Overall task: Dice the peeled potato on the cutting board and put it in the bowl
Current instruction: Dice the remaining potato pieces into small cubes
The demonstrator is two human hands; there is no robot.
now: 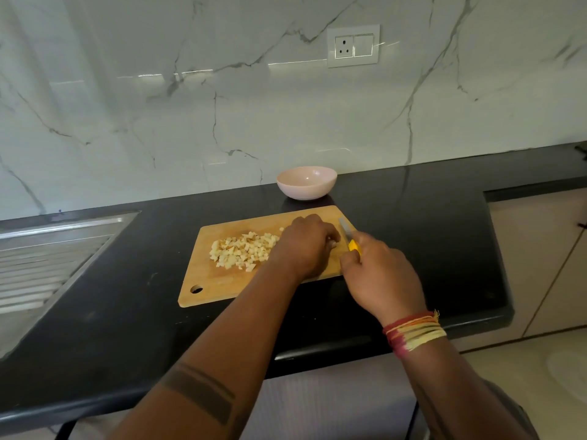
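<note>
Dicing nearly done | left hand curled over last potato bit on cutting board | right hand grips knife | diced pile beside; bowl empty | next: final cuts, then scoop
</note>
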